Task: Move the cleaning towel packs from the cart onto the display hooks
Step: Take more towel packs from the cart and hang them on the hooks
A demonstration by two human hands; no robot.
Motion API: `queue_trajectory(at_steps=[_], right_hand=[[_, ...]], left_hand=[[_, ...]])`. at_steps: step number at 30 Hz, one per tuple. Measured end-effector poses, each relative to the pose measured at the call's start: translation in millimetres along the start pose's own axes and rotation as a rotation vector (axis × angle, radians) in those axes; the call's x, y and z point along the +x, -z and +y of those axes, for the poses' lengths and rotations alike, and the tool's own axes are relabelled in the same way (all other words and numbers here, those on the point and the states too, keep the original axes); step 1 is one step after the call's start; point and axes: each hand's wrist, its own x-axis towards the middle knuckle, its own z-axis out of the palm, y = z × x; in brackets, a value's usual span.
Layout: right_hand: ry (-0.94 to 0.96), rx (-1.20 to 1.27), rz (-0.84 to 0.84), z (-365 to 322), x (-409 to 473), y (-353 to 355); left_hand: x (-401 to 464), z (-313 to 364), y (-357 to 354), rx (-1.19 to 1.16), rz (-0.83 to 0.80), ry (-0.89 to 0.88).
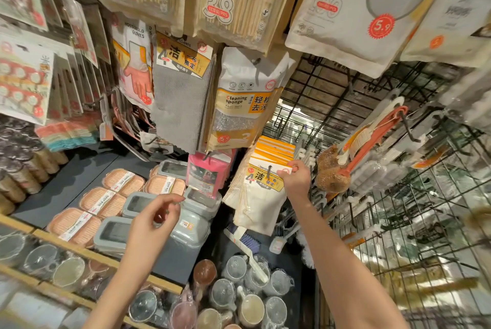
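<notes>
Cleaning towel packs [261,190] hang in a white stack at about four o'clock from the grey towel pack [180,100]. Left hand [155,218], at seven o'clock in view, hovers over grey boxes [186,225], fingers loosely curled, holding nothing. Right hand [296,178] pinches the front pack's header card at its upper right corner.
</notes>
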Motion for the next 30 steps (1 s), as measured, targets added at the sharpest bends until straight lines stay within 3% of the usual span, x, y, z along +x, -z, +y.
queue_trajectory(at_steps=[13, 18, 23, 30], right_hand=[[0.063, -0.281, -0.13, -22, -15, 27], [0.189, -0.17, -0.336, -60, -43, 51], [0.324, -0.217, -0.512, -95, -80, 60], [0.651, -0.309, -0.702, -122, -145, 72]], left_hand=[[-11, 21, -3, 0.05, 0.025, -0.035], [-24, 45, 0, 0.134, 0.032, -0.09], [-49, 61, 3, 0.243, 0.054, -0.12], [-113, 81, 12, 0.341, 0.244, -0.123]])
